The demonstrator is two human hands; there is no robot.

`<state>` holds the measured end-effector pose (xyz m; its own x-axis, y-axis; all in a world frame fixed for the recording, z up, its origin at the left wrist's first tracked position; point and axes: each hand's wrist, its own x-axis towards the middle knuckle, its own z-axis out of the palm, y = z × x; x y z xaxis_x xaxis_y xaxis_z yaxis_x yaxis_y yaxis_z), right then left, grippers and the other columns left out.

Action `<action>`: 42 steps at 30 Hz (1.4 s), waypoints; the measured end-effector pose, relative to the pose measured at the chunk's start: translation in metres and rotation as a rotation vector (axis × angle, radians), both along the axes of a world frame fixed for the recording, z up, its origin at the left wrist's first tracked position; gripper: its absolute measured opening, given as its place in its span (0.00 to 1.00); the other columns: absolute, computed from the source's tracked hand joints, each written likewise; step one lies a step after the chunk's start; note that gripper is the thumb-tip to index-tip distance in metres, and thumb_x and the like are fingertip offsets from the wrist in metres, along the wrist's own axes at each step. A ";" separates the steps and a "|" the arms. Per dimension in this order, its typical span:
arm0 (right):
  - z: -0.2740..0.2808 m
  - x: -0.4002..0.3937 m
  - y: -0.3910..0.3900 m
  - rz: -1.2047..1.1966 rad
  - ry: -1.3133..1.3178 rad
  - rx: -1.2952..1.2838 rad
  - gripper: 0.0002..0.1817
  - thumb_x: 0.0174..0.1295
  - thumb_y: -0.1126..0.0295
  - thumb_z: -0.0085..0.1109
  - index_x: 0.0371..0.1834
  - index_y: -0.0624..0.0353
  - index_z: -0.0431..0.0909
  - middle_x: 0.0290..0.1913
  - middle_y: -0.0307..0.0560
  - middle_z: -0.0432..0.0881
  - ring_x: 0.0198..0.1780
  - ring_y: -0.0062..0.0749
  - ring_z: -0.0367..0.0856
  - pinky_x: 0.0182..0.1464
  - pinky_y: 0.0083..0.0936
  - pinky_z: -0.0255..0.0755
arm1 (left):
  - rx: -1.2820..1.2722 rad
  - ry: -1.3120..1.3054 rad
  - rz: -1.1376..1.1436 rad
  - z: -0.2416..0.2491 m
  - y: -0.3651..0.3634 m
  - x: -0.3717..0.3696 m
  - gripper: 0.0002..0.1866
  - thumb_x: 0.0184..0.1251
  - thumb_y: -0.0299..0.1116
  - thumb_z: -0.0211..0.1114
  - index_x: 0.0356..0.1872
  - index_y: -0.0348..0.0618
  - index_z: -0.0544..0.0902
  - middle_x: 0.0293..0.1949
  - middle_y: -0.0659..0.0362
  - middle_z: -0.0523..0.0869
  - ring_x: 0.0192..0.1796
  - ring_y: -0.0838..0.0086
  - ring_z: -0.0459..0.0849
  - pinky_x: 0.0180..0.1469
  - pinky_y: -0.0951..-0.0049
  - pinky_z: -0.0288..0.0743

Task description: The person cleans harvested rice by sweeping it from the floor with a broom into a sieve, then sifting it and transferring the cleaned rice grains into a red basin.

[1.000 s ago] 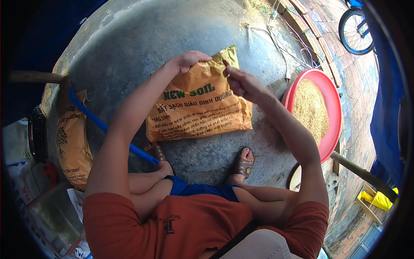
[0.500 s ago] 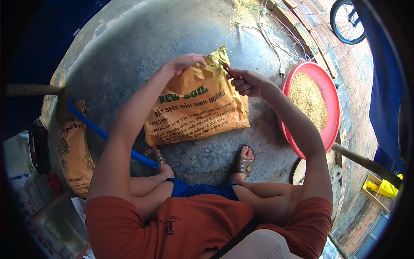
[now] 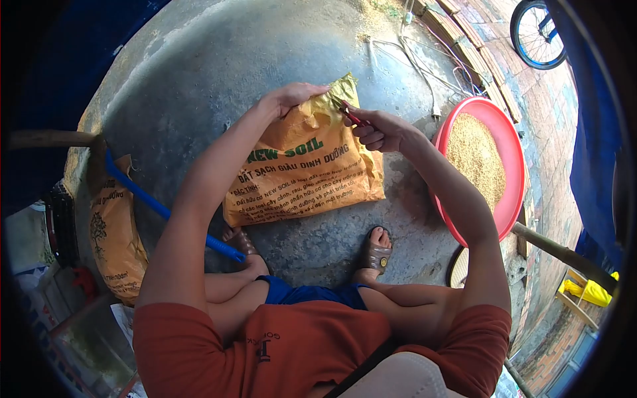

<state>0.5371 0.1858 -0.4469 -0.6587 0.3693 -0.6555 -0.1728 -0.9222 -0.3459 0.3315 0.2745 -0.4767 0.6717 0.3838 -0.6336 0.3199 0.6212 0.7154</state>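
Note:
In front of my feet an orange soil bag (image 3: 302,179) printed "NEW SOIL" rests on the concrete, its top corner pulled up. My left hand (image 3: 296,97) is closed on the bag's upper edge, the thumb lying along it. Red-handled pruning shears (image 3: 353,118) are in my right hand (image 3: 385,131), whose fingers wrap round the handles. The dark blades point up and left against the bag's yellowish top corner. Whether they are cutting into it cannot be made out.
To my right stands a red basin (image 3: 515,179) heaped with golden husks (image 3: 476,156). A second orange bag (image 3: 116,239) and a blue pipe (image 3: 142,194) lie on my left. Cables (image 3: 418,60), wooden boards (image 3: 474,50) and a wheel (image 3: 537,36) are at the upper right.
The shears and my right hand have shifted slightly down and left along the bag's top. My left hand and the bag's top corner have moved a little to the right.

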 end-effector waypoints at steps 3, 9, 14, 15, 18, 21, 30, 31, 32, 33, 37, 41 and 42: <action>0.000 -0.003 -0.001 -0.014 -0.024 0.011 0.13 0.66 0.57 0.38 0.32 0.53 0.67 0.13 0.25 0.52 0.11 0.08 0.46 0.09 0.07 0.40 | -0.018 -0.007 -0.012 0.000 -0.001 0.000 0.19 0.68 0.40 0.43 0.48 0.33 0.70 0.40 0.54 0.79 0.36 0.77 0.81 0.33 0.79 0.79; 0.000 -0.003 0.004 -0.174 -0.056 0.164 0.12 0.65 0.57 0.39 0.33 0.52 0.67 0.12 0.25 0.50 0.11 0.10 0.45 0.10 0.10 0.39 | -0.049 -0.087 0.034 -0.009 -0.003 -0.003 0.18 0.68 0.39 0.43 0.48 0.35 0.70 0.40 0.54 0.79 0.37 0.77 0.80 0.36 0.80 0.78; 0.038 0.018 0.018 -0.269 0.115 0.368 0.14 0.66 0.56 0.37 0.38 0.54 0.66 0.12 0.25 0.53 0.10 0.09 0.48 0.09 0.08 0.41 | -0.015 -0.040 0.006 -0.005 -0.004 -0.003 0.19 0.67 0.39 0.44 0.50 0.34 0.69 0.41 0.53 0.78 0.38 0.77 0.80 0.37 0.79 0.78; 0.038 0.019 0.016 -0.273 0.111 0.372 0.14 0.66 0.56 0.37 0.38 0.54 0.66 0.12 0.25 0.53 0.10 0.09 0.48 0.09 0.08 0.41 | 0.008 -0.019 -0.017 -0.004 -0.003 -0.002 0.19 0.67 0.40 0.44 0.51 0.34 0.68 0.41 0.53 0.78 0.38 0.77 0.80 0.37 0.79 0.78; 0.035 0.020 0.004 -0.078 -0.099 0.167 0.14 0.63 0.55 0.43 0.31 0.54 0.65 0.13 0.25 0.53 0.10 0.08 0.46 0.09 0.09 0.39 | 0.021 -0.059 0.014 -0.003 -0.005 0.000 0.20 0.67 0.40 0.44 0.52 0.34 0.67 0.43 0.52 0.77 0.39 0.76 0.80 0.38 0.79 0.78; 0.009 0.027 0.003 -0.087 -0.101 0.041 0.14 0.63 0.54 0.43 0.31 0.54 0.65 0.12 0.24 0.53 0.10 0.07 0.47 0.09 0.08 0.40 | 0.005 -0.069 -0.016 -0.002 -0.004 0.000 0.21 0.67 0.40 0.45 0.53 0.34 0.66 0.44 0.51 0.76 0.40 0.76 0.80 0.39 0.79 0.78; -0.002 0.018 0.003 -0.107 -0.058 0.038 0.16 0.63 0.53 0.43 0.30 0.54 0.67 0.12 0.25 0.53 0.10 0.07 0.47 0.10 0.07 0.40 | 0.011 -0.088 -0.014 0.011 -0.012 -0.002 0.22 0.67 0.41 0.45 0.53 0.34 0.66 0.46 0.52 0.76 0.42 0.75 0.80 0.39 0.79 0.79; -0.004 0.018 0.005 -0.110 -0.057 0.036 0.16 0.63 0.53 0.43 0.30 0.54 0.67 0.12 0.25 0.53 0.10 0.07 0.47 0.10 0.07 0.40 | 0.009 -0.087 -0.016 0.011 -0.012 -0.001 0.22 0.67 0.41 0.45 0.53 0.34 0.66 0.46 0.52 0.76 0.42 0.75 0.80 0.39 0.79 0.79; -0.007 0.018 0.007 -0.126 -0.051 0.059 0.15 0.63 0.53 0.43 0.30 0.54 0.67 0.12 0.24 0.53 0.11 0.07 0.47 0.10 0.08 0.40 | -0.002 -0.090 -0.003 0.011 -0.013 0.000 0.21 0.67 0.41 0.45 0.53 0.34 0.67 0.46 0.52 0.76 0.41 0.75 0.80 0.39 0.79 0.79; -0.009 0.017 0.010 -0.141 -0.046 0.081 0.15 0.63 0.54 0.43 0.31 0.54 0.67 0.12 0.24 0.53 0.11 0.08 0.47 0.10 0.08 0.40 | -0.013 -0.091 0.011 0.011 -0.013 0.000 0.21 0.67 0.41 0.45 0.53 0.35 0.67 0.45 0.52 0.77 0.41 0.75 0.80 0.39 0.79 0.79; -0.004 0.019 0.017 -0.173 -0.059 0.136 0.14 0.64 0.55 0.42 0.32 0.54 0.67 0.12 0.24 0.53 0.12 0.08 0.47 0.11 0.09 0.41 | -0.029 -0.067 0.010 0.002 -0.008 -0.001 0.22 0.67 0.42 0.44 0.53 0.35 0.67 0.46 0.52 0.76 0.42 0.75 0.80 0.38 0.78 0.78; 0.032 0.033 0.033 -0.364 0.032 0.372 0.12 0.65 0.58 0.40 0.36 0.55 0.66 0.12 0.24 0.52 0.11 0.09 0.48 0.10 0.10 0.42 | 0.038 -0.020 0.026 0.003 -0.007 -0.002 0.22 0.67 0.43 0.45 0.53 0.36 0.67 0.45 0.52 0.77 0.43 0.75 0.79 0.40 0.78 0.78; 0.044 0.038 0.037 -0.371 0.129 0.442 0.12 0.66 0.60 0.39 0.37 0.56 0.66 0.13 0.25 0.52 0.10 0.09 0.48 0.10 0.10 0.43 | 0.070 -0.002 0.035 0.005 -0.008 -0.002 0.22 0.67 0.43 0.45 0.53 0.36 0.68 0.44 0.53 0.77 0.43 0.76 0.78 0.41 0.77 0.78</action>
<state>0.5749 0.2230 -0.4032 -0.4975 0.8101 -0.3101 -0.5221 -0.5652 -0.6388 0.3290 0.2669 -0.4716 0.6588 0.4505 -0.6025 0.2972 0.5799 0.7586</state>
